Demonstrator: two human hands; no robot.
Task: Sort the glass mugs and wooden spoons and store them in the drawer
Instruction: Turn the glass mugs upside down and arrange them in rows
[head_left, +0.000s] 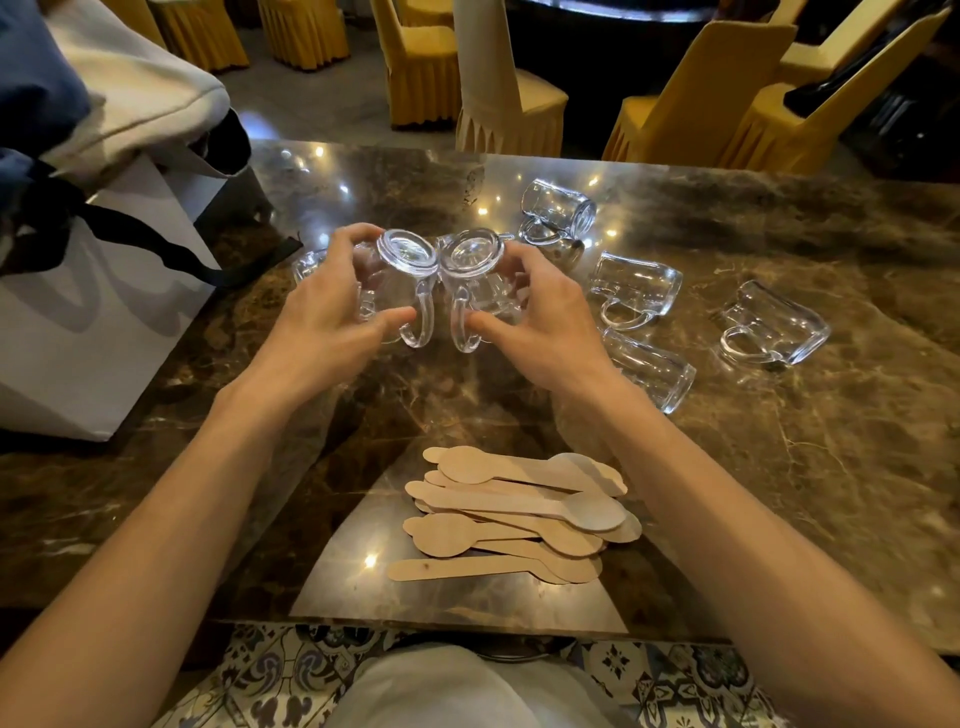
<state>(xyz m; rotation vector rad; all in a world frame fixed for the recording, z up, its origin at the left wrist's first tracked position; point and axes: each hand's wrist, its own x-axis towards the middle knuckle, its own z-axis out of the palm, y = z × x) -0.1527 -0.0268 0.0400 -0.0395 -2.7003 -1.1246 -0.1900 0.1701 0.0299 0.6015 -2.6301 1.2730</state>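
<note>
Mugs filled both hands above the table (779, 467): the left hand (322, 312) gripped one mug (400, 280), the right hand (540, 317) another (472, 280), bases toward the camera, handles side by side. Four more mugs (636, 283) lay tipped at right. Spoons (519, 514) sat piled near the front edge.

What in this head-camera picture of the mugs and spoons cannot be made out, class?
- Drawer: nowhere in the head view.
- Small glass behind the left hand: mostly hidden, shape unclear.
- Spoon pile: overlapping, so no sure count.
- Mug beside the right hand: partly covered by the forearm.
- White bag: contents hidden, cut by the left edge.
</note>
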